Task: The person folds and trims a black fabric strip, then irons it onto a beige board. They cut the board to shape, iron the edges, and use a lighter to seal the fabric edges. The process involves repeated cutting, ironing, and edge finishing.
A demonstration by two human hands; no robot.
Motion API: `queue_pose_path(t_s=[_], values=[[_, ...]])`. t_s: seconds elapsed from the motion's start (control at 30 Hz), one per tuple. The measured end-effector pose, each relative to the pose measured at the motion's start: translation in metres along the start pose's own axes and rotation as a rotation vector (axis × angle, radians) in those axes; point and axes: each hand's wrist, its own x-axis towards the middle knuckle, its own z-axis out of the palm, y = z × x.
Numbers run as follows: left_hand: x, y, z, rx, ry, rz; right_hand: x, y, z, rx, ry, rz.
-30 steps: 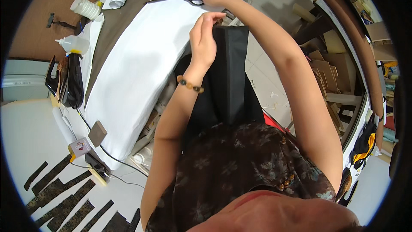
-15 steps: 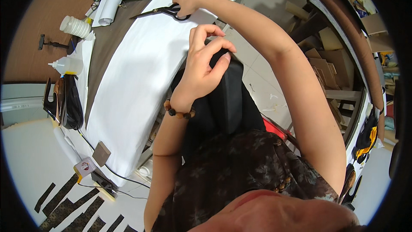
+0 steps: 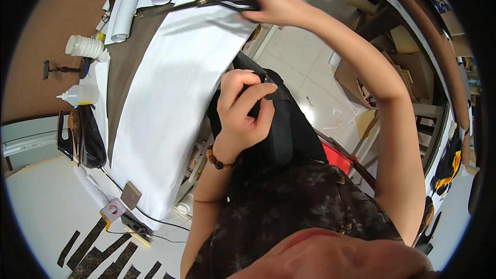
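Observation:
My right hand (image 3: 274,4) is wrapped round the handles of large black scissors (image 3: 206,2), lifted over the far end of a white-covered board (image 3: 155,77). The scissors' blades point left and look nearly together. Over my lap, my left hand (image 3: 244,108), with a beaded bracelet (image 3: 217,163) at its wrist, has its thumb and fingers pinched on a folded piece of black fabric (image 3: 279,129). The fabric lies across my dark-clothed legs, and its fold under the fingers is partly hidden.
Left of the board stand a ribbed white bottle (image 3: 84,46), a squeeze bottle (image 3: 82,94) and a black iron (image 3: 93,137). White paper rolls (image 3: 129,8) lie at the far left. A cord (image 3: 155,215) runs along the near side. Dark fabric strips (image 3: 88,248) lie at lower left.
My right hand has lifted the scissors off the white board and moved them right. My left hand has come nearer to me, its fingers closing on the black fabric.

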Motion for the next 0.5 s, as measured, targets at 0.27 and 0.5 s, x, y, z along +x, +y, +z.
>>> queue_pose_path(t_s=[0.27, 0.5], values=[[0.009, 0.014, 0.004, 0.123, -0.055, 0.063, -0.197, -0.017, -0.114, 0.879, -0.121, 0.602], [0.006, 0.013, 0.011, 0.168, -0.011, 0.110, -0.256, -0.029, -0.133, 1.142, -0.228, 0.744]])
